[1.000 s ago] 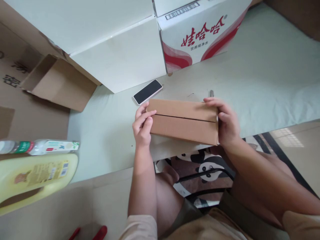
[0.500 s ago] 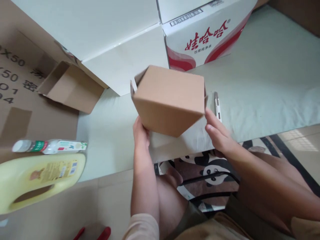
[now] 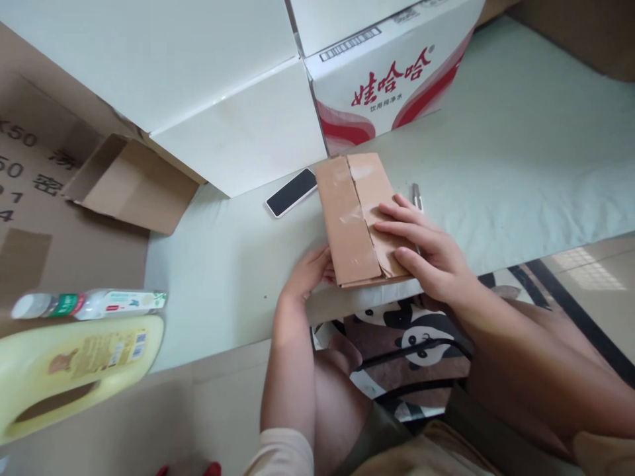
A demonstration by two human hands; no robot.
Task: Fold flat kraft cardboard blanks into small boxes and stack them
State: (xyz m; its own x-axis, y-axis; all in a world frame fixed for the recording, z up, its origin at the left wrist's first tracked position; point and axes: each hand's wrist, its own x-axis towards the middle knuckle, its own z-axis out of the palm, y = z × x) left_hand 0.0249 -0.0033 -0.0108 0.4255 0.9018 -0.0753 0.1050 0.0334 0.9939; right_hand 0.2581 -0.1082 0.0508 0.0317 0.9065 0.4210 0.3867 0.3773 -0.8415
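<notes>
A small brown cardboard box point(image 3: 350, 228) is in front of me near the table's front edge, its two flaps folded in and meeting at a ragged seam facing me. Traces of torn tape mark the flaps. My left hand point(image 3: 308, 272) holds the box at its lower left side, the fingertips partly hidden behind it. Stretched and slightly spread, the fingers of my right hand point(image 3: 429, 248) lie flat on the right flap. Just beyond that hand, a slim box cutter-like tool point(image 3: 416, 196) shows its grey end; the rest is mostly covered.
A dark-faced, white-edged flat device point(image 3: 292, 193) lies behind the box. White cartons point(image 3: 387, 86) line the back. To the left are an open brown box point(image 3: 133, 182), a plastic bottle point(image 3: 94, 305) and a yellow jug point(image 3: 84, 370). Pale cloth point(image 3: 213, 284) covers the table.
The box has turned over and come down, so its flapped side now faces me. My right hand moved from its edge onto the flap. The flat device behind has come into view.
</notes>
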